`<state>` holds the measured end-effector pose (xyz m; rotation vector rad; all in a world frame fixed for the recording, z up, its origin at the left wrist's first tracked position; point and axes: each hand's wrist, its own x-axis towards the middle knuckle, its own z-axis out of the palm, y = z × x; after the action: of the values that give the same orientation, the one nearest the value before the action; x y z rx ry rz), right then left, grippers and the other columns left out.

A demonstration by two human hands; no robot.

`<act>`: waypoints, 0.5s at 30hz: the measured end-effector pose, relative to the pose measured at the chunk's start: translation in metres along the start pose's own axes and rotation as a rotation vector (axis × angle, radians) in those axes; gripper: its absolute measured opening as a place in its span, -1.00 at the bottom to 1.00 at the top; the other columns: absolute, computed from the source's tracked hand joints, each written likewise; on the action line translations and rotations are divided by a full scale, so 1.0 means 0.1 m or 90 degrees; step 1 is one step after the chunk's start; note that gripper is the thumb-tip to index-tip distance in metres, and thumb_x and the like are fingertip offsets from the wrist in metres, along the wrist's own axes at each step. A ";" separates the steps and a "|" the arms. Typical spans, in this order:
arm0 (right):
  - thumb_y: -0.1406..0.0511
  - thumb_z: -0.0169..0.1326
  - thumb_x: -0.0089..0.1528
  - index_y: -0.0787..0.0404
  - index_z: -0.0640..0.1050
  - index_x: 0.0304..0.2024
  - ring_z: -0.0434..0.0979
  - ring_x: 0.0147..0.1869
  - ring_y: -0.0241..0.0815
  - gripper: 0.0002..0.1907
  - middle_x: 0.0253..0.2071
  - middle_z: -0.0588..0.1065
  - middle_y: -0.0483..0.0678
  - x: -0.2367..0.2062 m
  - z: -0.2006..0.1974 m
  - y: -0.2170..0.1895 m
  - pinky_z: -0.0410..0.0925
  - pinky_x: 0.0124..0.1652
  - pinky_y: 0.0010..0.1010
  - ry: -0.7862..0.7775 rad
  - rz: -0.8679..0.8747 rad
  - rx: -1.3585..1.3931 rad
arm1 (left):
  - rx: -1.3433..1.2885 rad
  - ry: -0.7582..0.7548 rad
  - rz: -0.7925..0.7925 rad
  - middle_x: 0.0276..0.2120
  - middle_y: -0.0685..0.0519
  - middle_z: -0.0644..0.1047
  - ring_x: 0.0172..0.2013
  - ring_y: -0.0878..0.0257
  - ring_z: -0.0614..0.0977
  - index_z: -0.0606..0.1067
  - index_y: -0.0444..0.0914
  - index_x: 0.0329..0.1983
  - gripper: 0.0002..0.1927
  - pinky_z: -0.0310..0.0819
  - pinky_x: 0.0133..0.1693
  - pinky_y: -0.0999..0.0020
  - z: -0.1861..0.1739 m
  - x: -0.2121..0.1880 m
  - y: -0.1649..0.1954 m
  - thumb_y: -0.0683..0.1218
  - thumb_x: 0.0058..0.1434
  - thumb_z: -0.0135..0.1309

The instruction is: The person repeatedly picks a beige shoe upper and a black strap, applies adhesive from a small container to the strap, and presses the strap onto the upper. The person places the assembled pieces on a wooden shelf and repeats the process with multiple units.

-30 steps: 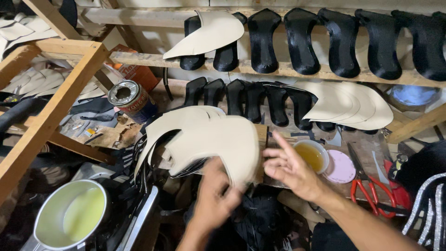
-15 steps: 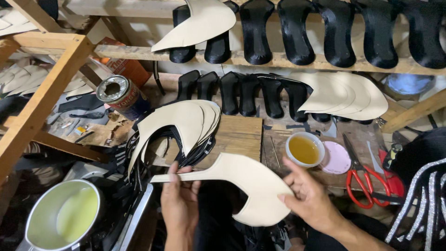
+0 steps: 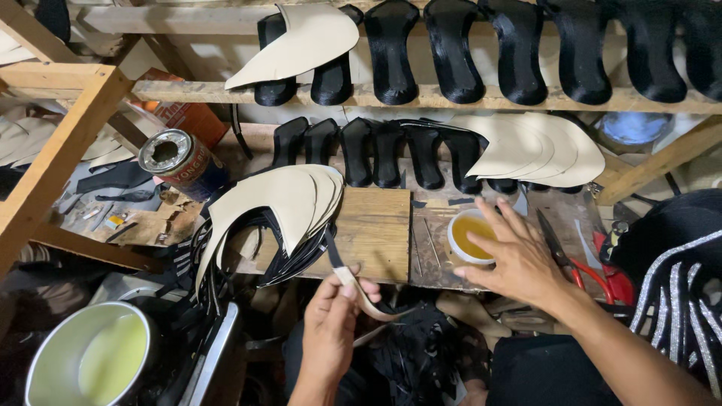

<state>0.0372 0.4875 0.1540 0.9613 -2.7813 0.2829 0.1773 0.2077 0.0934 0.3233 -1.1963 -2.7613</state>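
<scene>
Left hand [image 3: 331, 323] pinching strap [image 3: 359, 292] — right hand [image 3: 519, 259] over glue cup's [image 3: 460, 248] rim

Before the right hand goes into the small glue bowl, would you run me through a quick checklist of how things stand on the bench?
1. Left hand grips the cream strip between thumb and fingers: ok.
2. Right hand is empty, fingers spread, over the edge of the small white bowl: ok.
3. Bowl holds yellow liquid and sits upright on the bench: ok.
4. Red-handled scissors lie just right of that hand, close to its path: not ok.
5. Stack of cream cut pieces rests on the wooden board, apart from the bowl: ok.
6. Whether a brush or applicator is at hand: cannot tell.
</scene>
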 end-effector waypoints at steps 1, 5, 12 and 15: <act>-0.07 0.34 -0.10 0.19 0.71 -0.07 0.02 0.55 0.24 -0.33 0.51 0.16 0.17 -0.04 0.00 0.02 0.04 0.25 0.20 -0.016 0.015 0.012 | -0.013 -0.005 -0.018 -0.26 -0.05 0.61 -0.23 0.24 0.63 0.44 -0.35 0.12 -0.67 0.54 -0.14 0.32 0.03 -0.01 -0.01 -0.10 0.37 -0.10; -0.02 0.28 0.02 0.26 0.71 -0.22 0.14 0.52 0.20 -0.48 0.43 0.25 0.20 -0.15 0.02 0.11 0.13 0.32 0.06 0.085 -0.022 0.070 | -0.010 -0.043 -0.007 -0.33 -0.07 0.56 -0.29 0.24 0.59 0.48 -0.44 0.11 -0.67 0.49 -0.21 0.38 0.10 0.01 -0.04 -0.07 0.51 -0.08; 0.20 0.26 0.12 0.23 0.65 -0.57 0.43 0.35 -0.02 -0.74 0.16 0.53 -0.02 -0.23 -0.11 0.10 0.36 0.21 -0.19 0.010 0.074 0.284 | 0.066 -0.092 -0.062 -0.40 -0.02 0.60 -0.38 0.29 0.60 0.51 -0.45 0.04 -0.71 0.53 -0.25 0.40 0.28 0.05 -0.27 -0.13 0.46 -0.07; 0.27 0.21 0.15 0.23 0.68 -0.37 0.43 0.33 0.03 -0.85 0.24 0.48 0.06 -0.31 -0.22 -0.08 0.30 0.27 -0.16 0.038 0.018 0.347 | 0.073 -0.109 -0.094 -0.44 -0.01 0.60 -0.45 0.33 0.57 0.47 -0.42 0.16 -0.67 0.50 -0.32 0.45 0.39 0.02 -0.37 -0.15 0.44 -0.11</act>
<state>0.0687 0.5046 0.1691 0.9903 -2.7089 1.0952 0.1656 0.2601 0.0915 0.1950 -1.4300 -2.9019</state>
